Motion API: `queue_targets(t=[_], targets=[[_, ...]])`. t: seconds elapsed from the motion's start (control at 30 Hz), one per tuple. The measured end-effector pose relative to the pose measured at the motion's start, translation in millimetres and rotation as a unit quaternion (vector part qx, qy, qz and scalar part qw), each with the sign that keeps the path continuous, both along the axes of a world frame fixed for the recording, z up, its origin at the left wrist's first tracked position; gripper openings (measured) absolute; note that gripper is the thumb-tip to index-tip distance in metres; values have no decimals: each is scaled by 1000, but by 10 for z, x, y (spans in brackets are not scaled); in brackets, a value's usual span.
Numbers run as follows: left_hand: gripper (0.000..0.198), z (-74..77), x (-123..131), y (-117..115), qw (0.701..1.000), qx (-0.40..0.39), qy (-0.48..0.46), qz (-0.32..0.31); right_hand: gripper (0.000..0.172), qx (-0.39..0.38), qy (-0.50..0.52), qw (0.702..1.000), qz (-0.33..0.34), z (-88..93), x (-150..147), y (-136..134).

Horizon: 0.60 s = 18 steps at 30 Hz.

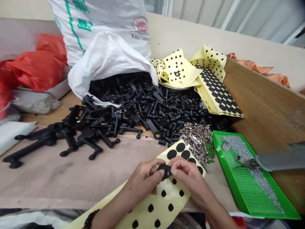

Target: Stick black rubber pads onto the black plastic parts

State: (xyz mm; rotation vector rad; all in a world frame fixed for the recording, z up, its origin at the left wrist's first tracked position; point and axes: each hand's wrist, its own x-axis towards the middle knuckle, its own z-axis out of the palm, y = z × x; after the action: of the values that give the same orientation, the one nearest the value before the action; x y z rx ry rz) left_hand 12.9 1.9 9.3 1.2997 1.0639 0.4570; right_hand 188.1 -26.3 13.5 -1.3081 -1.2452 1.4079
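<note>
My left hand (pixel 143 179) and my right hand (pixel 188 176) meet above a yellow sheet (pixel 164 203) dotted with black round pads. Between their fingertips they pinch a small black round part (pixel 164 170) with a bit of metal on its right side. Both hands have their fingers closed on it. The sheet lies under my wrists, with larger black discs near its far edge and smaller dots lower down.
A heap of black plastic parts (pixel 133 111) spills from a white sack (pixel 107 60). A pile of small metal clips (pixel 197 138) lies beside a green perforated tray (pixel 250 187) holding screws and a grey tool (pixel 274 160). More yellow pad sheets (pixel 209 86) lie behind. Red bags (pixel 35 66) sit left.
</note>
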Motion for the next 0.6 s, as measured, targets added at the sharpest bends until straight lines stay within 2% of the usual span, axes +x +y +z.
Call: queue_targets(t=[0.13, 0.2, 0.3, 0.4, 0.53, 0.6], targets=[[24, -16, 30, -11, 1000, 18, 16, 8, 15, 74, -84, 994, 12, 26, 9, -32], [24, -24, 29, -18, 1000, 21, 4, 3, 14, 71, -74, 995, 18, 41, 37, -52], [30, -29, 14, -37, 999, 0, -52, 5, 16, -29, 88, 995, 23, 49, 68, -78], [34, -27, 3, -50, 996, -16, -85, 21, 18, -116, 263, 958, 10, 25, 49, -96], [37, 3, -24, -58, 993, -32, -102, 46, 15, -141, 342, 929, -34, -11, -23, -103], [39, 28, -57, -71, 992, -38, -103, 59, 15, -128, 349, 927, -46, -8, -52, -95]])
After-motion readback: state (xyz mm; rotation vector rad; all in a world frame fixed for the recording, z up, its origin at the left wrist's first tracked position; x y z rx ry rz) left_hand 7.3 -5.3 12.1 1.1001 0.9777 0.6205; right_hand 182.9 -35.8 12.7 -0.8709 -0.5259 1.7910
